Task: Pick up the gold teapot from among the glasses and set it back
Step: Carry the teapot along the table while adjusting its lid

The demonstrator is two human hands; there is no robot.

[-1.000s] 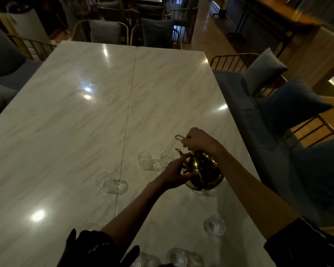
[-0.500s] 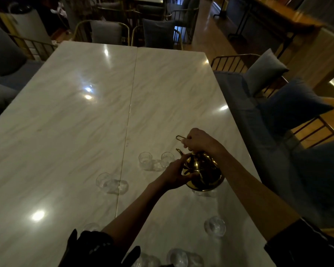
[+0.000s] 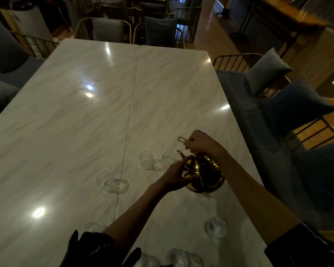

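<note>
Almost nothing has moved since a second ago: your two hands are on the gold teapot just as before, and it sits at the same spot among the glasses.

Your right hand comes in from the near right with the forearm bare and sloping up over the teapot, fingers curled closed around the thin handle that arches above the lid. Your left hand reaches from the near left and cups the teapot's left side, thumb low against the belly, fingers bent onto the body below the spout.

The teapot tilts a little, spout towards the far left. You cannot tell whether its base touches the marble bench or hangs just above it.

Beyond the spout, two glasses stand side by side. Left of the teapot lies another glass. Nearer you than the teapot, one glass stands alone.
</note>
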